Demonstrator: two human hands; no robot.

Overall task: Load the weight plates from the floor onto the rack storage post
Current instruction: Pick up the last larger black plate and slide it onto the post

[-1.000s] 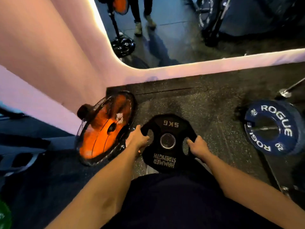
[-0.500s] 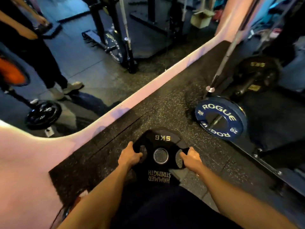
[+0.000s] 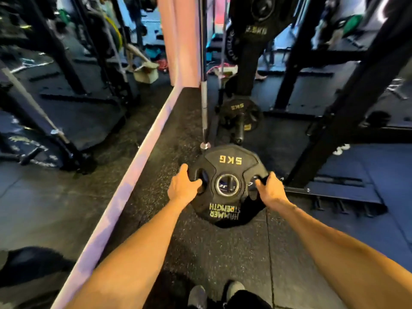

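Gripping 5 kg plate (image 3: 229,175) between left hand (image 3: 183,188), right hand (image 3: 269,191), fingers hooked through side slots.

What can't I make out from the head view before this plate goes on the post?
- Fingertips of left hand and right hand: tucked into the plate grip holes.
- Storage post: its base is behind the mounted plate.
- Upper plate: cut off by the top edge, label blurred.
- Background racks: blurred.
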